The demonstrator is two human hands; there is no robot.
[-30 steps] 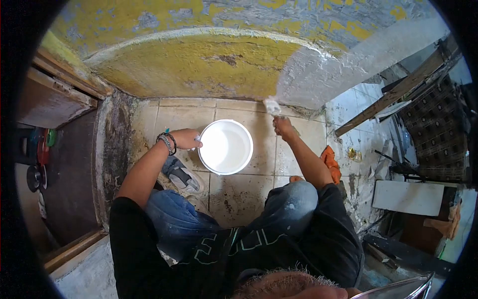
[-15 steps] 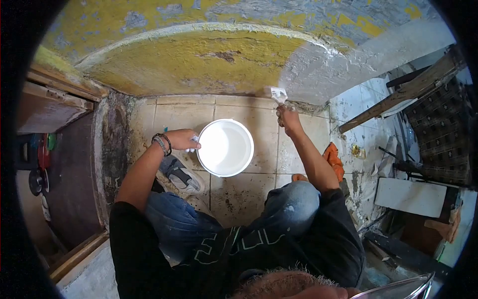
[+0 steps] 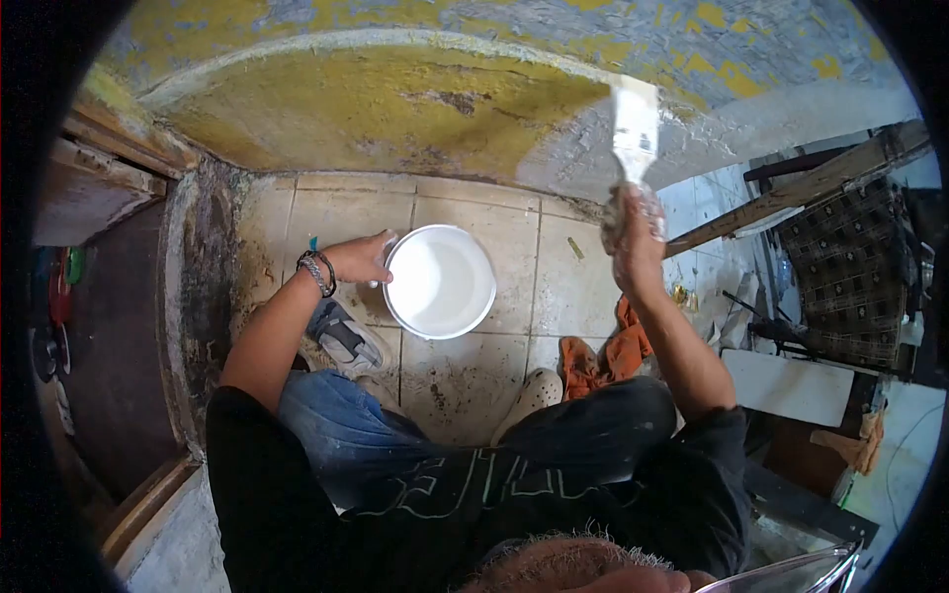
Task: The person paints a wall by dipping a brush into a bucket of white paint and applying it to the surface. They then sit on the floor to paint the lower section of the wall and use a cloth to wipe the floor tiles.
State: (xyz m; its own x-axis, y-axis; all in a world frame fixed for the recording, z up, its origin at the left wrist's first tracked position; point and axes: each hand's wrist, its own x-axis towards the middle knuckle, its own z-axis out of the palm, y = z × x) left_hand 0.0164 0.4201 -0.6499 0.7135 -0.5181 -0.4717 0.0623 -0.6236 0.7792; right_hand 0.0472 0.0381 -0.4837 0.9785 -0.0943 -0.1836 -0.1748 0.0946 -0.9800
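Right hand [image 3: 635, 229] closed around a paintbrush [image 3: 633, 128] raised against the wall [image 3: 395, 109], left hand [image 3: 361, 259] gripping the rim of the white bucket [image 3: 440, 282] below the wall

The floor [image 3: 465, 381] is laid with pale square tiles, stained and streaked with dark grime, worst along the left edge by the wooden door frame [image 3: 148, 494]. A white bucket [image 3: 440, 282] filled with white paint stands on the tiles near the foot of the yellow wall [image 3: 395, 109]. Just below and left of it a grey sneaker [image 3: 346, 341] rests flat on the tiles, and a white shoe [image 3: 534, 390] sits further right. Beside that shoe an orange rag [image 3: 603, 356] lies crumpled. On the right the tiles are spattered white, and a white board [image 3: 791, 385] lies there.
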